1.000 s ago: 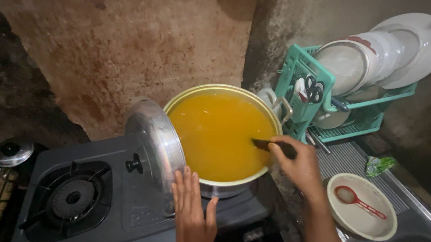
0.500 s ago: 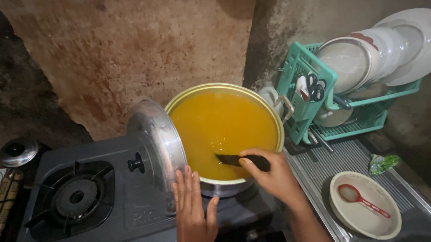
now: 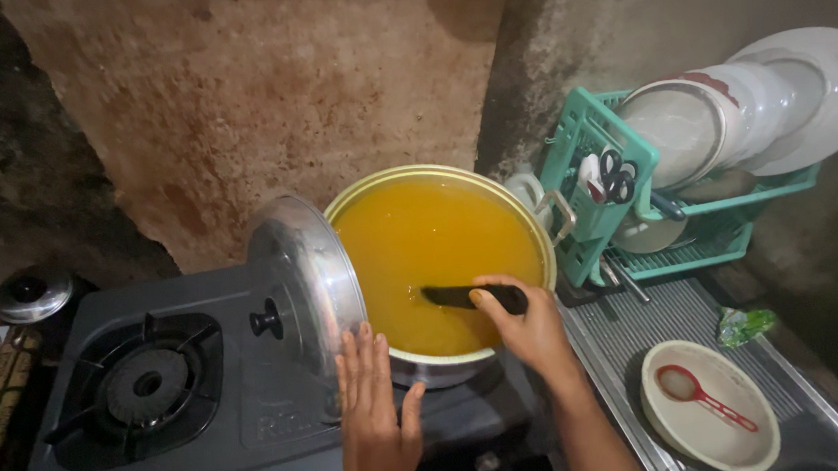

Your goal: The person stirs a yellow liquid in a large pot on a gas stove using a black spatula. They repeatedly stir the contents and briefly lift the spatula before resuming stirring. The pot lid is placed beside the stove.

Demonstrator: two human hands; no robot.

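So the right hand has its fingers curled tight around the black handle of a utensil, thumb on top, and the dark handle runs out to the left of those fingers and dips into the yellow soup. The business end is under the liquid, so what kind of utensil it is can't be told. The soup fills a big metal pot nearly to the rim, and the right hand sits over the pot's near edge. The left hand is flat and open, fingers straight and pressed together side by side, thumb stuck out to the right, and it isn't gripping anything. Its fingertips touch or nearly touch the lower edge of the shiny lid, which stands tilted against the pot's left side with its black knob facing left. Left of those fingers is the dark gas stove with an unlit burner. Out past the right hand's fingers there's a ridged metal drainboard, a cream bowl with a red spoon lying in it, and a teal dish rack stacked with white plates.
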